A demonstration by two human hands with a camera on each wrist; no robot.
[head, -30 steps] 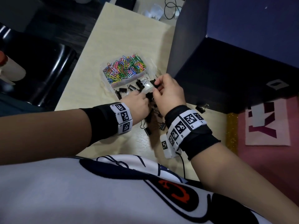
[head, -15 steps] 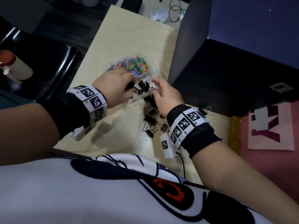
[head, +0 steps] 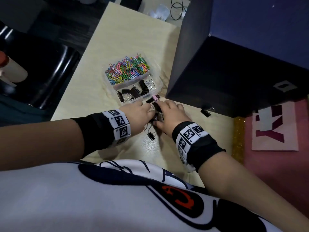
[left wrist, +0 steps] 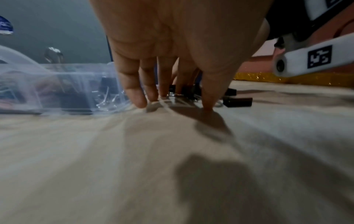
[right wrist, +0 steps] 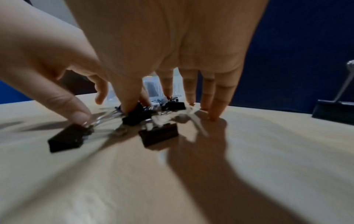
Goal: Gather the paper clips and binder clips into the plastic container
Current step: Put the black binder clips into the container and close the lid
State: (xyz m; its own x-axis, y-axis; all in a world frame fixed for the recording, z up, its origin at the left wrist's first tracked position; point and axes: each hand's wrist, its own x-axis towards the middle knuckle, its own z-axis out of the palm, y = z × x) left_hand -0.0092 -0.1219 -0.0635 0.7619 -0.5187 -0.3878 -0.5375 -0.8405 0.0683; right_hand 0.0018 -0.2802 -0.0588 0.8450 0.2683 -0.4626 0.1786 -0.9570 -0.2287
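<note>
A clear plastic container (head: 109,82) sits mid-table; its far compartment holds coloured paper clips (head: 127,69), its near one black binder clips (head: 133,92). Just in front of it lies a loose pile of black binder clips (head: 151,133), with a pink one (head: 155,97) at the container's corner. My left hand (head: 138,113) and right hand (head: 168,114) flank the pile, fingers straight, tips down on the table. In the right wrist view my right hand (right wrist: 172,109) stands over the clips (right wrist: 159,134), thumb on one. My left hand (left wrist: 182,100) touches the clips beside the container (left wrist: 67,84).
One binder clip (head: 207,112) lies apart at the foot of a large dark blue box (head: 234,72) that walls off the table's right side. A black chair (head: 41,72) stands left of the table. A pink mat (head: 275,164) lies to the right.
My left hand has come back from over the container's binder clip compartment to the pile on the table. My right hand has dropped from the container's edge onto the pile.
</note>
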